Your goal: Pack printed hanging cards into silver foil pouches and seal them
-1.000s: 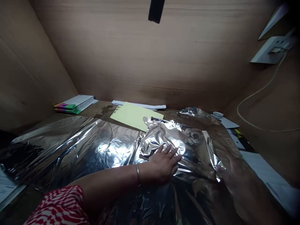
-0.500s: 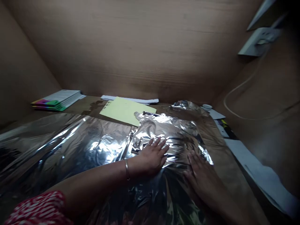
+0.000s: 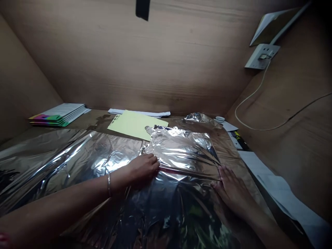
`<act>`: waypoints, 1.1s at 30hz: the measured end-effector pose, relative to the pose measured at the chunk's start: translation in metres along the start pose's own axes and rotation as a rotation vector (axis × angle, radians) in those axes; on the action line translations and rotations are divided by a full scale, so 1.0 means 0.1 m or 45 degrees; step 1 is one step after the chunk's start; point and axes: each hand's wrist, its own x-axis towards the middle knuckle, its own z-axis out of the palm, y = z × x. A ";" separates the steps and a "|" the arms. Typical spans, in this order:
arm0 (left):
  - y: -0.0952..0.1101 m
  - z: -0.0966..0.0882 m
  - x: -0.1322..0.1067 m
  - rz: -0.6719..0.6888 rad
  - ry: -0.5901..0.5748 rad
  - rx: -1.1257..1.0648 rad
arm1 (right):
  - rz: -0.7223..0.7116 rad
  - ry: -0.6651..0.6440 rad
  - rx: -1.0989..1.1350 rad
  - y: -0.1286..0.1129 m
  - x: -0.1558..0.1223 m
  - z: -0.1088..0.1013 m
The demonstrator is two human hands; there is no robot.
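A large crinkled silver foil sheet (image 3: 77,162) covers most of the wooden desk, and a section of it (image 3: 181,148) is folded back on itself. My left hand (image 3: 142,167), with a bangle on its wrist, lies on the foil at the left end of the fold line, its fingers curled against the crease. At the right end of the same crease my right hand (image 3: 232,190) lies flat on the foil, fingers stretched forward. A pale yellow sheet of paper (image 3: 135,124) lies behind the folded foil.
A stack of colourful booklets (image 3: 58,114) lies at the back left, white papers (image 3: 140,112) against the back wall. Small items and papers (image 3: 238,138) line the right side. A wall socket (image 3: 261,55) with a white cable is on the right panel.
My left hand has slid left and back from the middle of the folded foil to the crease, and its fingers have curled. My right hand came in and now lies flat at the crease's right end.
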 end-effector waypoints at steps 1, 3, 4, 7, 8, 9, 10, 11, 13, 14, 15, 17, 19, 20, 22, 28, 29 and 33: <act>0.04 0.00 0.01 -0.012 -0.015 -0.042 | -0.060 0.105 0.019 -0.05 -0.02 -0.03; 0.21 -0.05 0.02 -0.051 -0.011 -0.168 | -0.263 0.321 0.087 -0.21 -0.08 -0.12; 0.34 -0.10 0.03 -0.076 0.003 -0.243 | -0.395 0.399 0.137 -0.32 -0.12 -0.17; 0.81 -0.27 0.06 -0.121 -0.064 -0.630 | -0.753 0.440 0.275 -0.57 -0.25 -0.28; 0.94 -0.33 0.09 -0.103 -0.158 -0.849 | -0.834 0.425 0.307 -0.59 -0.28 -0.30; 1.03 -0.37 0.13 -0.063 -0.236 -1.037 | -0.891 0.406 0.329 -0.58 -0.30 -0.29; 1.07 -0.39 0.16 -0.003 -0.280 -1.148 | -0.925 0.387 0.345 -0.53 -0.32 -0.28; 1.06 -0.40 0.19 0.071 -0.274 -1.145 | -0.942 0.368 0.355 -0.45 -0.34 -0.25; 0.91 -0.33 0.21 0.186 -0.133 -0.870 | -0.926 0.326 0.355 -0.25 -0.37 -0.18; 0.80 -0.27 0.20 0.202 -0.054 -0.683 | -0.903 0.302 0.350 -0.16 -0.40 -0.14; 0.69 -0.20 0.18 0.201 -0.008 -0.529 | -0.875 0.275 0.348 -0.08 -0.44 -0.10; 0.53 -0.04 0.14 0.178 0.012 -0.381 | -0.826 0.229 0.364 0.00 -0.55 0.00; 0.46 0.09 0.10 0.162 0.004 -0.362 | -0.787 0.187 0.393 -0.01 -0.68 0.08; 0.44 0.13 0.08 0.169 0.005 -0.367 | -0.759 0.168 0.407 -0.03 -0.74 0.11; 0.38 0.15 0.01 0.182 0.004 -0.391 | -0.666 0.130 0.445 -0.09 -0.82 0.14; -0.07 -0.03 -0.36 0.068 -0.107 -0.327 | -0.365 -0.120 0.714 -0.12 -0.79 0.09; -0.10 -0.08 -0.42 0.072 -0.115 -0.306 | -0.350 -0.139 0.737 -0.11 -0.78 0.06; 0.07 -0.20 -0.49 0.232 -0.110 -0.393 | -0.319 -0.101 0.902 -0.16 -0.78 -0.04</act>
